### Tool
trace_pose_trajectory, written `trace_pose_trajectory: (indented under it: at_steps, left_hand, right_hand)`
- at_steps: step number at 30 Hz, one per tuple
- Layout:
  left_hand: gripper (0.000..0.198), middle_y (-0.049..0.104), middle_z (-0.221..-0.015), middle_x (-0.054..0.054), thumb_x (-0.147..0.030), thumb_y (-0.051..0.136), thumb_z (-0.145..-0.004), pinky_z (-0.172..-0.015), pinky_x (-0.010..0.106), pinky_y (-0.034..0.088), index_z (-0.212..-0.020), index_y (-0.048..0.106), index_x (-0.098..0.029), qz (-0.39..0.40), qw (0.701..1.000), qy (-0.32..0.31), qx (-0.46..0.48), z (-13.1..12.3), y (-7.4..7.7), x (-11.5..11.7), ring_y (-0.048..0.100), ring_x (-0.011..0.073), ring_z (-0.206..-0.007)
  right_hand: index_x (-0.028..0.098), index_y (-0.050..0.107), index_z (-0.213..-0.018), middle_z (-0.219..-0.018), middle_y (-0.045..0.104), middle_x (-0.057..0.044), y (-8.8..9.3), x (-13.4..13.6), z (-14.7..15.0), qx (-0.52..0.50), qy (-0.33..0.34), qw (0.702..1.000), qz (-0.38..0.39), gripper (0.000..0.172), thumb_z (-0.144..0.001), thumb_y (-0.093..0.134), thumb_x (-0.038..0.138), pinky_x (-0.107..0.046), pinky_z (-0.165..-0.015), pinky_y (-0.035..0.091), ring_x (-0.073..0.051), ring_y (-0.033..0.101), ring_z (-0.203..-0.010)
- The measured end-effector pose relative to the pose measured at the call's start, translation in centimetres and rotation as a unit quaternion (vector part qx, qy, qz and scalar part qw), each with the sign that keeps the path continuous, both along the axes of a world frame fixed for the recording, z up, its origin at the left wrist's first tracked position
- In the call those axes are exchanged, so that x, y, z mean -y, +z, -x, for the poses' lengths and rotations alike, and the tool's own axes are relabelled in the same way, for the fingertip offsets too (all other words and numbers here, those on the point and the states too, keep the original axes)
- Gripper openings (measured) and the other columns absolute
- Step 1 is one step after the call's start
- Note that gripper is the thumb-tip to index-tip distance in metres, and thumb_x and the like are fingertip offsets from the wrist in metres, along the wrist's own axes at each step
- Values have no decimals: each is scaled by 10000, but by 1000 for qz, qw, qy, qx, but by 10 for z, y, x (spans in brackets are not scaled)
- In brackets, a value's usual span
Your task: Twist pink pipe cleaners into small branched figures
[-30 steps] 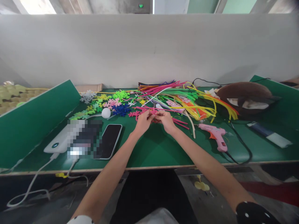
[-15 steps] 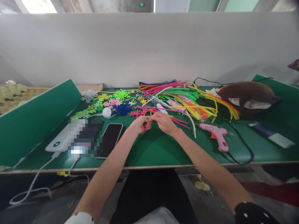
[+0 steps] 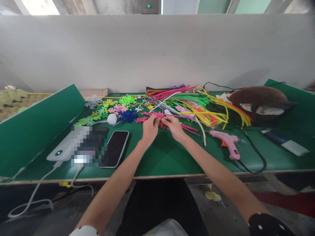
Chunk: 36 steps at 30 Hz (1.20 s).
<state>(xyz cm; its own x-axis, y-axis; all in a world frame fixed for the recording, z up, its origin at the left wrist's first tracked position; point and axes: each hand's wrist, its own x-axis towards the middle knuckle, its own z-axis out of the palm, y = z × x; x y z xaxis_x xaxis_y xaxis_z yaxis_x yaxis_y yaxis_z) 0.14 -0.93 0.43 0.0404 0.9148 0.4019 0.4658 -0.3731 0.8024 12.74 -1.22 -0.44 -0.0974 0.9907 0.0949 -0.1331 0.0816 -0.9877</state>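
Between the fingertips of both hands is a pink pipe-cleaner flower (image 3: pixel 159 114) with short looped petals. My left hand (image 3: pixel 150 129) is closed in a pinch on its left side. Opposite it, my right hand (image 3: pixel 174 128) pinches the right side, with a small reddish bit showing under the fingers that I cannot make out. Loose pink pipe cleaners (image 3: pixel 190 128) lie just beyond and to the right of the hands. A finished pink pipe-cleaner shape (image 3: pixel 141 120) rests left of my left fingers, near a dark blue one (image 3: pixel 128 115).
Bundles of coloured pipe cleaners (image 3: pixel 180 93) lie along the back. At right are a pink hot glue gun (image 3: pixel 228 141), its black cord and a brown plush (image 3: pixel 258 101). At left are a phone (image 3: pixel 115 149), a white power bank (image 3: pixel 67 144) and a white ball (image 3: pixel 112 119). Green side panels (image 3: pixel 39 127) border the table.
My hands have drawn slightly apart and turned. The pink pipe-cleaner piece, mostly hidden in the fingers before, now shows its petals spread above the fingertips.
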Motion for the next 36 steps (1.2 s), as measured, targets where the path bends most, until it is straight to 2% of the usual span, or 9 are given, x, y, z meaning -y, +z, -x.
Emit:
trace_pose_trajectory:
  at_steps: [9, 12, 15, 17, 20, 23, 26, 30, 36]
  left_hand:
    - [205, 513, -543, -13, -119, 540, -760, -553, 208, 283, -578, 468, -179, 22, 998, -43, 28, -3, -3, -3, 433, 115, -530]
    - [209, 519, -504, -16, -129, 527, -769, -525, 208, 308, -572, 470, -168, 81, 993, -81, 38, -1, -3, -6, 450, 105, -484]
    - [205, 525, -470, -17, -155, 518, -780, -484, 208, 325, -579, 481, -160, 164, 973, -136, 88, 1, -3, -9, 447, 92, -424]
    - [201, 531, -465, -17, -160, 518, -780, -468, 206, 326, -582, 484, -157, 183, 965, -146, 115, 3, -4, -11, 438, 85, -405]
    - [200, 540, -479, -21, -151, 524, -772, -478, 201, 322, -577, 478, -157, 139, 978, -112, 106, 3, -5, -12, 440, 80, -419]
    - [197, 547, -506, -19, -135, 518, -769, -512, 201, 323, -579, 472, -159, 85, 993, -66, 55, 3, -4, -11, 463, 88, -468]
    - [179, 548, -530, -16, -112, 504, -769, -541, 205, 334, -598, 484, -162, 66, 996, -58, 21, 2, -3, -8, 487, 102, -513]
    - [160, 551, -547, -12, -104, 497, -771, -557, 215, 352, -623, 516, -161, 61, 995, -77, 3, 1, -5, -9, 500, 110, -531]
    - [99, 663, -719, 30, -92, 553, -728, -664, 257, 434, -735, 630, -153, 72, 993, -90, -31, 4, -8, -15, 595, 145, -666]
  right_hand:
    - [178, 534, -655, -606, 535, 18, -6, -3, 3, -24, -27, 999, 14, 154, -655, 609, 313, -287, -628, 456, -118, 515, -588]
    - [186, 512, -663, -594, 522, 21, -9, -3, 1, 54, -51, 996, -50, 86, -694, 542, 261, -286, -608, 438, -128, 512, -583]
    - [188, 517, -654, -589, 523, 16, -8, -4, -4, 165, -67, 975, -133, 60, -705, 501, 216, -277, -600, 410, -134, 497, -589]
    - [186, 532, -653, -596, 538, 9, -7, -5, -6, 200, -69, 965, -157, 71, -708, 503, 221, -280, -606, 402, -138, 498, -595]
    - [179, 540, -647, -584, 542, 5, -5, -9, -7, 177, -53, 974, -130, 128, -719, 515, 281, -281, -589, 400, -131, 489, -561]
    - [172, 553, -687, -592, 564, 4, -5, -10, -5, 86, -16, 994, -60, 167, -691, 562, 339, -275, -574, 416, -120, 499, -540]
    - [167, 550, -698, -605, 581, 0, -6, -9, -3, 30, -3, 999, -27, 207, -647, 623, 355, -282, -584, 432, -121, 521, -542]
    - [178, 513, -633, -569, 552, 6, -7, -11, -4, 55, -29, 997, -46, 204, -667, 621, 348, -294, -579, 423, -131, 517, -537]
    - [178, 534, -647, -558, 534, 16, -7, -16, -12, 90, -73, 992, -44, 209, -695, 602, 370, -265, -528, 396, -113, 487, -492]
